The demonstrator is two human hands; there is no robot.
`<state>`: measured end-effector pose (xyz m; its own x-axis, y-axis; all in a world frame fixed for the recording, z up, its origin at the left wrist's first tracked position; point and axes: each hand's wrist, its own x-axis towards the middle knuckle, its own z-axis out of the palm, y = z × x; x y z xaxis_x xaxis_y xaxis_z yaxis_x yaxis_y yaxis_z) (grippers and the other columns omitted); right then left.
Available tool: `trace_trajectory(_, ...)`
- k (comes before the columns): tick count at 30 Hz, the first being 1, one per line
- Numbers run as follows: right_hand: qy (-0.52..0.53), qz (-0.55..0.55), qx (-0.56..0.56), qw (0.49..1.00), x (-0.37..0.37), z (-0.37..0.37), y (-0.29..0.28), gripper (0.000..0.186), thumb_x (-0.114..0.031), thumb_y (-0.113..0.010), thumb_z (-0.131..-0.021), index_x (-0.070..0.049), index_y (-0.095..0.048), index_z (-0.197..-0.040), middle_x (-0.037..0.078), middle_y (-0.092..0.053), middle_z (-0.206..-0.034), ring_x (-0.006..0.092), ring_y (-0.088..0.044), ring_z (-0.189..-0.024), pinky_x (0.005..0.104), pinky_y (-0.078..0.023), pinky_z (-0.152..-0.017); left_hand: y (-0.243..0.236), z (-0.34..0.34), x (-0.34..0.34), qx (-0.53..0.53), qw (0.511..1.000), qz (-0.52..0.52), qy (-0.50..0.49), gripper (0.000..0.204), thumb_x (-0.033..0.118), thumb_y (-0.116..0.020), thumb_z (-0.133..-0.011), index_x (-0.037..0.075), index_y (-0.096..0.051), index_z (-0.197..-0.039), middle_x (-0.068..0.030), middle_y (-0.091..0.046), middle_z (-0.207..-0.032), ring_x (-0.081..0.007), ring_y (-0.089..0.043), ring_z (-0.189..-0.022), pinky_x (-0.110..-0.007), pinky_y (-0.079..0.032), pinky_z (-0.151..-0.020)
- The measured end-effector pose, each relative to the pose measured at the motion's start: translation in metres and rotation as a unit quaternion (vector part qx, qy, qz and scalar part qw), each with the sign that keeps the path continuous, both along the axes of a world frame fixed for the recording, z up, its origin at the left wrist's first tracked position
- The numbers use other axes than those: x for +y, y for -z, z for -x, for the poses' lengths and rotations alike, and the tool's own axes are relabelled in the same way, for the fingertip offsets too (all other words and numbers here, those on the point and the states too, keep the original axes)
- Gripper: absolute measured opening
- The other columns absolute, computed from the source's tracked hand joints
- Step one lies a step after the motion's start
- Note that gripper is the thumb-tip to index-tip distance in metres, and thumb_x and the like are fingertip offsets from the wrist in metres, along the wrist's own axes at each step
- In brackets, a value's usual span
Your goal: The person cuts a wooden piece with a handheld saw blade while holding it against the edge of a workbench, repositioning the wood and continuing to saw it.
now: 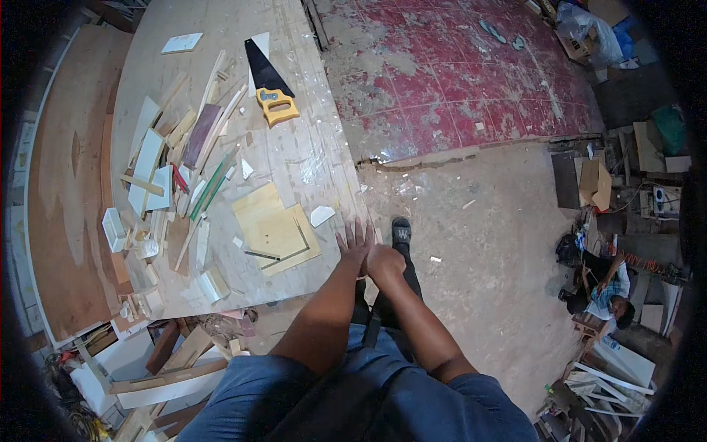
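Note:
My left hand lies at the table's right edge, palm down with its fingers spread. Right beside its wrist is my right hand, its fingers curled under and mostly hidden; whatever they grip, if anything, does not show. Left of my hands, a notched piece of yellowish board lies flat, with a dark L-shaped strip on it. A small white offcut rests between that board and my left hand. Farther up the table is a handsaw with a yellow handle and black blade.
Wood strips and offcuts, with red-handled pliers among them, crowd the table's left side. Scrap boards lie below the near left corner. A person sits at the far right, near piled scrap. Red flooring stretches beyond.

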<state>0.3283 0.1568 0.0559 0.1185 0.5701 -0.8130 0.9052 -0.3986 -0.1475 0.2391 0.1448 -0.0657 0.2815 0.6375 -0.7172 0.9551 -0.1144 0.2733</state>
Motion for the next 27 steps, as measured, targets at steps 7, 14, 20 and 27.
trace_trajectory(7, 0.021, -0.007, -0.021, 1.000, -0.014, 0.007, 0.007, 0.029, -0.020, -0.054, -0.088, -0.003, -0.071, -0.105, 0.021, -0.066, -0.113, 0.0340, -0.066, -0.104, 0.0414, -0.055, -0.085, -0.020, -0.011, 0.006, -0.022, 1.000, 0.014, -0.018, 0.103, 0.042, -0.058, -0.086, 0.013, 0.016, -0.151, -0.0226, 0.022, -0.155, -0.0477, 0.019, -0.141, -0.071, 0.009, -0.105)
trace_trajectory(14, -0.023, -0.026, -0.006, 0.999, -0.016, -0.016, -0.010, 0.026, -0.016, -0.052, -0.089, 0.000, -0.069, -0.101, 0.023, -0.068, -0.103, 0.0358, -0.068, -0.097, 0.0451, -0.056, -0.078, -0.031, -0.008, 0.005, 0.007, 1.000, 0.005, 0.018, 0.091, 0.046, -0.046, -0.093, 0.010, 0.014, -0.151, -0.0231, 0.022, -0.155, -0.0481, 0.018, -0.141, -0.070, 0.009, -0.106)
trace_trajectory(20, -0.024, -0.181, -0.019, 0.983, -0.041, -0.005, -0.043, 0.024, -0.013, -0.047, -0.090, 0.002, -0.063, -0.099, 0.026, -0.067, -0.086, 0.0384, -0.068, -0.089, 0.0476, -0.056, -0.070, -0.029, -0.004, 0.004, -0.025, 0.999, 0.029, -0.020, 0.090, 0.060, -0.034, -0.093, 0.012, 0.018, -0.150, -0.0222, 0.026, -0.154, -0.0457, 0.024, -0.140, -0.067, 0.013, -0.106)
trace_trajectory(27, -0.109, -0.132, 0.044, 0.984, -0.019, -0.015, -0.038, 0.025, -0.015, -0.048, -0.089, 0.001, -0.064, -0.100, 0.026, -0.068, -0.092, 0.0365, -0.069, -0.084, 0.0478, -0.056, -0.070, -0.008, -0.004, 0.002, -0.033, 0.998, 0.025, -0.052, 0.085, 0.055, -0.037, -0.094, 0.016, 0.011, -0.153, -0.0193, 0.021, -0.156, -0.0444, 0.021, -0.142, -0.068, 0.013, -0.107)
